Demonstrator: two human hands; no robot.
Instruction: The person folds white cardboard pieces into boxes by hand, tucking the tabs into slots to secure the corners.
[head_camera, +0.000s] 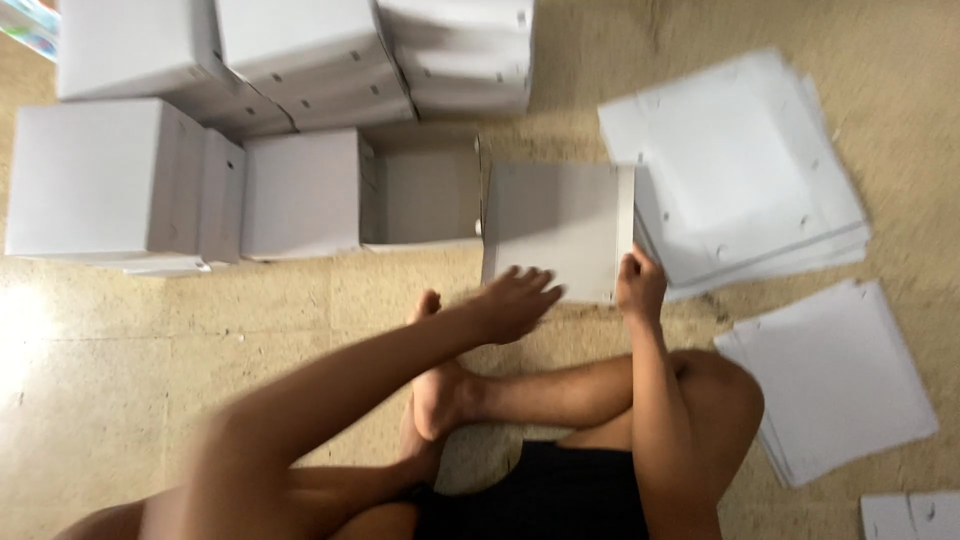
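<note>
A folded white cardboard box (555, 225) stands on the floor just ahead of my crossed legs. My right hand (640, 285) grips its lower right corner, fingers curled over the edge. My left hand (518, 300), blurred with fingers spread, rests on or just over the box's lower left edge. An open white box (425, 190) lies on its side directly to the left, touching the one I hold.
Stacks of finished white boxes (120, 180) fill the upper left. A pile of flat white cardboard sheets (735, 165) lies to the upper right, a second pile (835, 375) by my right knee. The floor (120, 370) is beige.
</note>
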